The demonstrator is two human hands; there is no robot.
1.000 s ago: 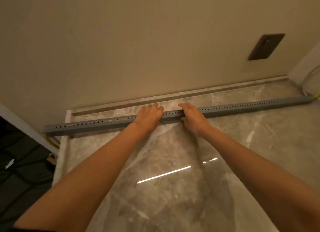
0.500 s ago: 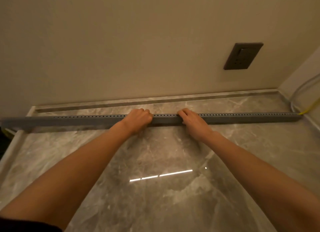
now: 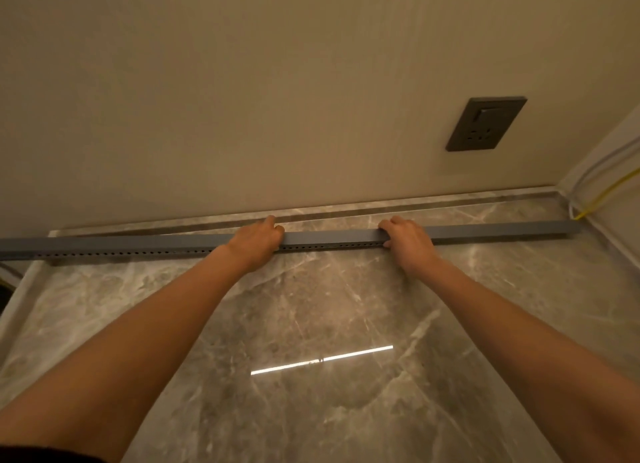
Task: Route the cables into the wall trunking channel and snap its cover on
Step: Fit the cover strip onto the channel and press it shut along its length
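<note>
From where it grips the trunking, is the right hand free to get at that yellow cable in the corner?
Probably yes: bare countertop lies between the right hand and the yellow cable, though it must release the trunking first.

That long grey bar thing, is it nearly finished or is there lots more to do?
Looks partly done: a yellow cable runs into the right end of the grey trunking, and its top face looks closed. In hand: the left hand and right hand both grip it on the marble surface. Left: it lies clear of the wall, so it probably still needs seating there.
</note>
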